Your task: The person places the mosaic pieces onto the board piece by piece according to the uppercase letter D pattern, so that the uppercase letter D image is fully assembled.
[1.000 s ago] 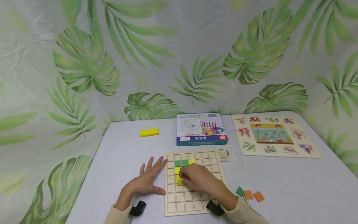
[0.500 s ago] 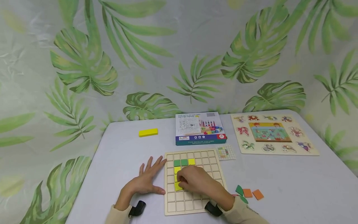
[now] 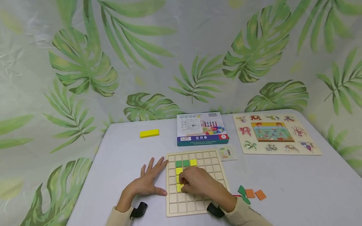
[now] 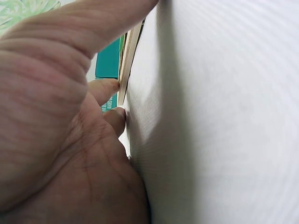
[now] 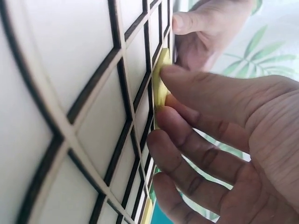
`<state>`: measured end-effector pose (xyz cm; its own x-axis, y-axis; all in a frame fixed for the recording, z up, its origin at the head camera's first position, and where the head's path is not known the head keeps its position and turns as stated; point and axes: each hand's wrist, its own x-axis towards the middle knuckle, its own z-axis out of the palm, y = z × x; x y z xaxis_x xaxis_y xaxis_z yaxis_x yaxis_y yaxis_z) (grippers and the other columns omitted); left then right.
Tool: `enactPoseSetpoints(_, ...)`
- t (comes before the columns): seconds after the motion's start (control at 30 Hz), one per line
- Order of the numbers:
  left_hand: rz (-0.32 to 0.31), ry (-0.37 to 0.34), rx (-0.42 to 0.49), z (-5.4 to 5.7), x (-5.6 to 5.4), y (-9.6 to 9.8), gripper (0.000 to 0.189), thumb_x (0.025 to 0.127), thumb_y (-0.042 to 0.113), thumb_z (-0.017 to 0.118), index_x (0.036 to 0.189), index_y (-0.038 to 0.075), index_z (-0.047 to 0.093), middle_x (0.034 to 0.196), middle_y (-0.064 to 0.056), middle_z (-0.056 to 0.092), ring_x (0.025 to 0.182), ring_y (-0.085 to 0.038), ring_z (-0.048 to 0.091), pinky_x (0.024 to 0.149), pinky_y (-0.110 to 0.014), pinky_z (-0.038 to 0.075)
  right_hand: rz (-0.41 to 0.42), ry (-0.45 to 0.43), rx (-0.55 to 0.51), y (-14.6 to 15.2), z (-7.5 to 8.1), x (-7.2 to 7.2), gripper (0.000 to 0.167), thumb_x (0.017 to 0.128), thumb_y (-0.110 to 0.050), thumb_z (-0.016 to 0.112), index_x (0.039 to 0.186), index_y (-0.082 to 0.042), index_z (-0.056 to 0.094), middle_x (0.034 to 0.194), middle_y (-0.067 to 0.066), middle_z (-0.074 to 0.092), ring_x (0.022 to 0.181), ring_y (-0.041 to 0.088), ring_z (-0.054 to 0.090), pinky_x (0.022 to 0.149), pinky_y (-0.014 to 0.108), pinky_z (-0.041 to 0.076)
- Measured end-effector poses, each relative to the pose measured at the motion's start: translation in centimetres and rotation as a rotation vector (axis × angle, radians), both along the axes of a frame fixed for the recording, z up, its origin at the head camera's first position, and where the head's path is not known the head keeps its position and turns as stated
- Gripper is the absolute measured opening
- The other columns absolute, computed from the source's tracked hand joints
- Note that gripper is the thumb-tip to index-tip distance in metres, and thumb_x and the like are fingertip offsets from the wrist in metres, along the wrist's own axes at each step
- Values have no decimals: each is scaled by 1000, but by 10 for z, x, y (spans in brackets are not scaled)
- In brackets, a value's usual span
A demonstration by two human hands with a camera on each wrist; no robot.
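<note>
"Green leaves are printed on the pale backdrop (image 3: 198, 40), and before it stands a table (image 3: 121, 163) with white cloth. What do the hands do there?"

"Right hand (image 3: 198, 180) is above the wooden grid board (image 3: 182, 206). Its thumb and index finger pinch the lowest yellow tile (image 3: 179, 188), so these two are closed to the width of the tile. The other fingers are bent and hold nothing."

"Where exactly is this tile?"

"It is at the second column from the left, fifth row from the top. Whether it lies fully flat in its cell, I cannot tell. Above it, in the same column, are two more yellow tiles (image 3: 179, 171), one partly covered by the hand, and then a green tile (image 3: 178, 164)."

"And the left hand (image 3: 151, 180)?"

"Its fingers are spread wide. It touches the left edge of the board and grips nothing."

"What else lies near?"

"A small pattern card (image 3: 227, 153) is just beside the upper right corner of the board. To the right of the right sleeve (image 3: 243, 212) there are two orange tiles (image 3: 250, 193) and green leaf-shaped pieces (image 3: 241, 190). Behind the board is a flat box (image 3: 202, 129)."
</note>
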<state>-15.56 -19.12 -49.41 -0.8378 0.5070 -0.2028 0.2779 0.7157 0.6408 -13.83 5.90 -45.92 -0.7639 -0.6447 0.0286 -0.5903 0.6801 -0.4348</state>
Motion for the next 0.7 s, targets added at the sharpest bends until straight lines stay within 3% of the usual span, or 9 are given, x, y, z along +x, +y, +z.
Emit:
enactPoseSetpoints(0.2, -2, 0, 5, 1, -1, -1, 119, 68, 45, 90, 161, 20, 21, 170, -8, 6, 153, -43, -17, 114, -70, -15, -3, -1, 24, 0, 3, 0, 12, 77, -20, 84, 80, -16, 73, 68, -10, 57, 64, 3, 44, 59, 19, 40)
enactPoseSetpoints(0.47, 1, -2, 6, 0, -1, -1, 119, 67, 46, 89, 161, 21, 21, 170, -8, 6, 152, -43, -17, 113, -71, -15, -31, 71, 76, -3, 2, 2, 22, 76, -30, 87, 74, -18, 68, 64, -13, 48, 59, 4, 43, 57, 21, 36)
enactPoseSetpoints(0.7, 1, -13, 11, 2, 0, 0, 120, 67, 46, 90, 161, 20, 21, 170, -9, 6, 152, -43, -18, 113, -71, -16, -40, 50, 82, -2, 1, 2, 18, 77, -29, 84, 75, -19, 69, 64, -13, 47, 60, 5, 44, 57, 21, 37)
